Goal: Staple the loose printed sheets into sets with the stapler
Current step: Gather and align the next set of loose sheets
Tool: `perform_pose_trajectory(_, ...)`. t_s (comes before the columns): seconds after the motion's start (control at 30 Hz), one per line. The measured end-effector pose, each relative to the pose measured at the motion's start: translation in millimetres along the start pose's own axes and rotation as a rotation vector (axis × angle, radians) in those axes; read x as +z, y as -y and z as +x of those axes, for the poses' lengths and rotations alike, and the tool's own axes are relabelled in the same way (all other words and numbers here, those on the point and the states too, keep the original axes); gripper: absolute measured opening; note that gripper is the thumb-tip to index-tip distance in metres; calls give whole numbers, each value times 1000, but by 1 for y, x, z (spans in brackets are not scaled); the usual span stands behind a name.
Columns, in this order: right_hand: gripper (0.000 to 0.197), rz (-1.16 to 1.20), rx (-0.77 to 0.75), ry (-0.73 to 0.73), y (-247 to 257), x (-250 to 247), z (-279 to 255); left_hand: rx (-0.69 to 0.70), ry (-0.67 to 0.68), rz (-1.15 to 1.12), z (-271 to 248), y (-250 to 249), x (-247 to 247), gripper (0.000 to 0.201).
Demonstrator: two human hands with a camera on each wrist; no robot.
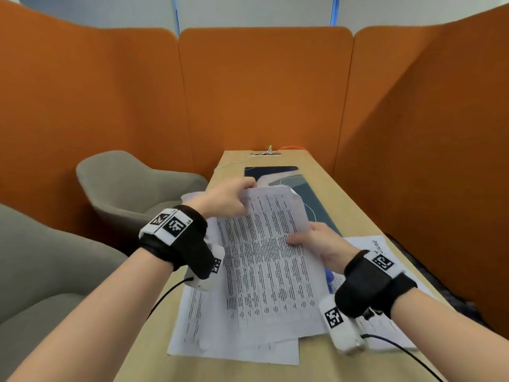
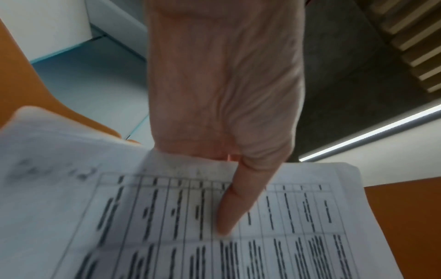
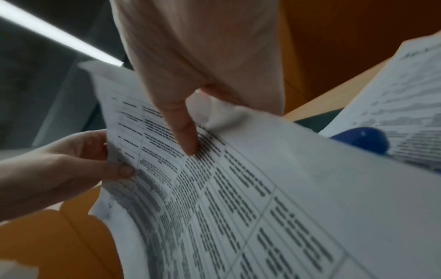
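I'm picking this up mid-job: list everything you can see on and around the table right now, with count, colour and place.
Held printed sheets: a small sheaf, count unclear, white with black tables, lifted over the table's middle.
Sheets lying on the table: several, white, under the held sheaf.
Sheet at right: at least one, white, by the right table edge.
Blue object: one, mostly hidden under the paper at right; possibly the stapler.
Desk mat: one, dark blue with pale shapes, far half of the table.
Table: one, light wood.
Armchairs: two, grey, left of the table.
Partition panels: orange, around the booth.
Left hand: pinches the sheaf's far left corner.
Right hand: grips its right edge.
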State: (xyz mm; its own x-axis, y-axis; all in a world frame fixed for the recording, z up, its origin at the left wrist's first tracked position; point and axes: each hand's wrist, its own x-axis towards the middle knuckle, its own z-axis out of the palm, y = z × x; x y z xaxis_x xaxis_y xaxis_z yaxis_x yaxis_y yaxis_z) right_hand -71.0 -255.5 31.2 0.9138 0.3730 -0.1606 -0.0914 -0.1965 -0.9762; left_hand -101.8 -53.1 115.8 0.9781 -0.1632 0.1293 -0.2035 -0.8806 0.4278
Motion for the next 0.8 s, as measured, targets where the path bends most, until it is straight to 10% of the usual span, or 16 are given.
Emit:
perform_pose_trajectory(0.17, 27, 130, -27, -61, 9, -17, 2, -82, -704, 220, -5, 24, 13, 70)
perform_pose_trajectory(0.3, 29, 283, 15, -54, 13, -28, 2, -428, -496, -388, -20, 55, 23, 112)
perform_pose_trajectory(0.4, 35, 348, 31, -18, 17, -26, 5, -444, -265, -837, -26, 70, 30, 85)
perform_pose_trajectory(0.5, 39, 404, 49, -3, 20, -24, 8, -348, -358, -932, -30, 68, 30, 24)
perform_pose_trajectory(0.8, 31, 551, -124, -86, 30, 0, 9, -161, -803, -677, -31, 48, 48, 34)
